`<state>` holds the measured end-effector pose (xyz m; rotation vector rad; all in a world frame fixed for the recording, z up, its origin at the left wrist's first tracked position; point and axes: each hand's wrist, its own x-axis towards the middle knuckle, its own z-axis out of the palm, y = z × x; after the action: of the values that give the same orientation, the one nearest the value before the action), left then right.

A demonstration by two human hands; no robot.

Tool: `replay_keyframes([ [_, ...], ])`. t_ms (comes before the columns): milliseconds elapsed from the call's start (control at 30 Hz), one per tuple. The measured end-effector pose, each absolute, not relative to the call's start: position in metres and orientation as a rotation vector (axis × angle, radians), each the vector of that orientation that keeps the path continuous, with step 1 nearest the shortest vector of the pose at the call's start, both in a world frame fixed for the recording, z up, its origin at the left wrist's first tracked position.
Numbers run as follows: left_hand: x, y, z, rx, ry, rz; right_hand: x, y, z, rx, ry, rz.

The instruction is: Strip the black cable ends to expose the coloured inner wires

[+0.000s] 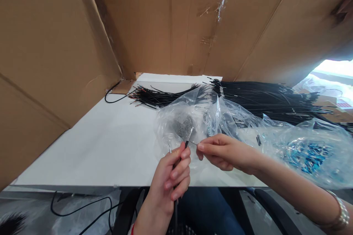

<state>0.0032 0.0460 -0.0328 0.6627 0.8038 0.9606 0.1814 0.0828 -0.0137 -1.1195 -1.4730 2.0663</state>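
My left hand (172,174) is closed around a thin black wire (186,143) whose stripped tip sticks up past my thumb. My right hand (224,151) pinches the bare tip of that wire between thumb and forefinger; whether a small part is in the pinch cannot be told. Both hands hover over the near edge of the white table (104,147). Just behind them lies a clear plastic bag (190,117) holding a small heap of grey metal parts (185,126).
Cut black wires lie in a bundle (162,97) at the back centre and a bigger bundle (270,99) at the back right. A clear bag of blue parts (309,156) sits at right. Cardboard walls (55,44) enclose the left and back. Loose black cable (82,209) hangs below the table.
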Motion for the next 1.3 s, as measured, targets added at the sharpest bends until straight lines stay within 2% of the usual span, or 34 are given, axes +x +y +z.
replay_keyframes([
  [167,0.007,0.042,-0.037,0.674,0.832,1.053,0.18,0.085,-0.016,-1.049,-1.395,1.957],
  [367,0.021,0.03,-0.039,0.837,1.023,1.193,0.166,0.081,-0.018,-1.045,-1.247,1.666],
  [667,0.03,0.023,-0.041,0.986,1.279,1.251,0.157,0.075,-0.015,-1.146,-1.325,1.549],
  [1067,0.02,0.035,-0.042,0.599,0.694,0.977,0.167,0.078,-0.023,-0.941,-1.234,1.659],
  [1300,0.021,0.033,-0.046,0.514,0.667,0.966,0.167,0.083,-0.03,-0.902,-1.257,1.702],
])
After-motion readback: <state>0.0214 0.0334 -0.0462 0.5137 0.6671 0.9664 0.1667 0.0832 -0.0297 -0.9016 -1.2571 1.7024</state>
